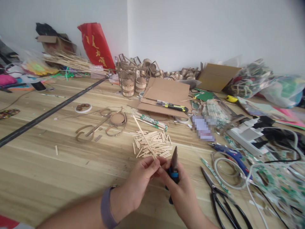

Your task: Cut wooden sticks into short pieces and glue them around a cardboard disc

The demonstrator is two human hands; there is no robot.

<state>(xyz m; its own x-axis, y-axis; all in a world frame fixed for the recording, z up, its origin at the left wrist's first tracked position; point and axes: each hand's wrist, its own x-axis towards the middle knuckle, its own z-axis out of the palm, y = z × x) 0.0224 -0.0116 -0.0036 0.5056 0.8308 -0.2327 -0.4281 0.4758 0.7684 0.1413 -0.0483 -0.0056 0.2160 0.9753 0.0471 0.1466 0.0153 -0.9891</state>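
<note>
My left hand pinches the near end of a long thin wooden stick that slants up and away over a pile of short cut stick pieces. My right hand is closed round the blue and black handles of a pair of pliers, whose dark jaws point upward just right of the stick. Both hands meet above the wooden table, close to its near edge. A purple band sits on my left wrist.
Black scissors lie to the right, beside a blue glue gun, a white power strip and tangled cables. Cardboard sheets with a yellow knife, small stick-built baskets, bags and a black bar lie farther back.
</note>
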